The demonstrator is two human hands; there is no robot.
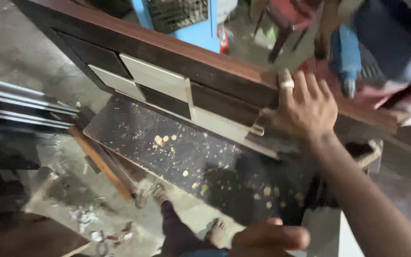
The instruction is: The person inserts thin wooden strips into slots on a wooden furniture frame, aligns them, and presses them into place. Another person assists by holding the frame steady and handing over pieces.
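Note:
A long brown wooden panel (167, 50) with light and dark inset rectangles stands on its edge and runs across the view. My right hand (305, 109), a ring on one finger, grips its top edge with the fingers laid over it. Below the panel lies a dark board (167, 143) speckled with sawdust and wood chips. At the bottom edge of the view my left hand (268, 236) is curled by the board's near edge. What it holds, if anything, is hidden. My two feet (160, 192) stand on the floor beside the board.
Another person at the top right holds a blue power tool (346, 57) just past the panel. A blue machine (181, 19) stands behind it. Grey metal rails (20, 109) lie at the left, an orange-brown wooden strip (101, 162) and scraps (91, 223) on the concrete floor.

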